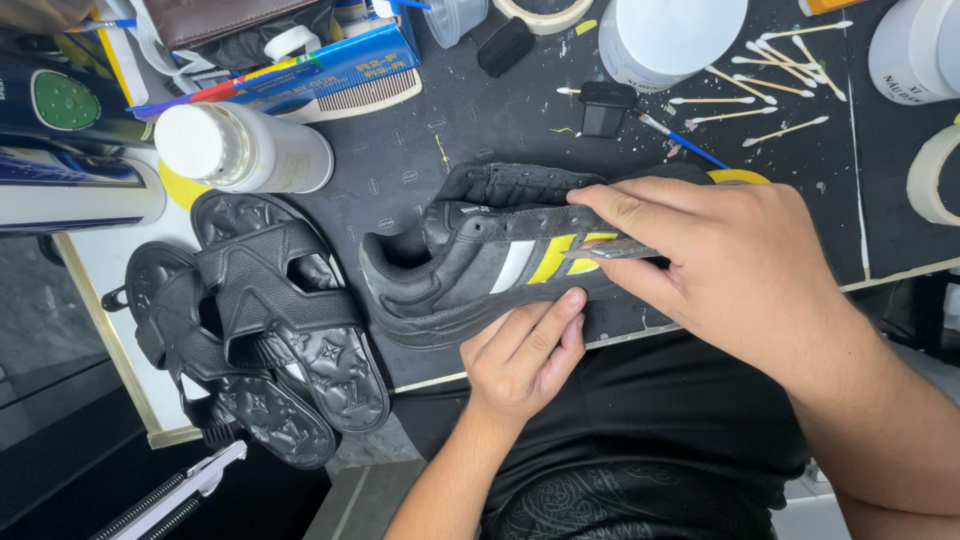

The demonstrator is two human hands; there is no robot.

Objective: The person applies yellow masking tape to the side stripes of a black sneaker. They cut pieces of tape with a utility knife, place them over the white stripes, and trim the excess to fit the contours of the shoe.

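Note:
A dark grey suede sneaker [470, 255] lies on its side on the black work mat [480, 120], its heel opening to the left. Its side stripes are white and yellow. My right hand [730, 265] is shut on a thin metal blade [610, 250], with the tip resting on a yellow stripe. My left hand [525, 350] comes up from below. Its fingers press against the sneaker's sole edge and steady the shoe.
A pair of black embossed sandals [260, 330] lies left of the sneaker. A white bottle [240, 148], a comb [365, 98] and a blue box [330, 65] sit at the back left. Cotton swabs [770, 75], white tubs [670, 35], a small paintbrush [685, 138] and tape rolls [930, 175] stand behind and right.

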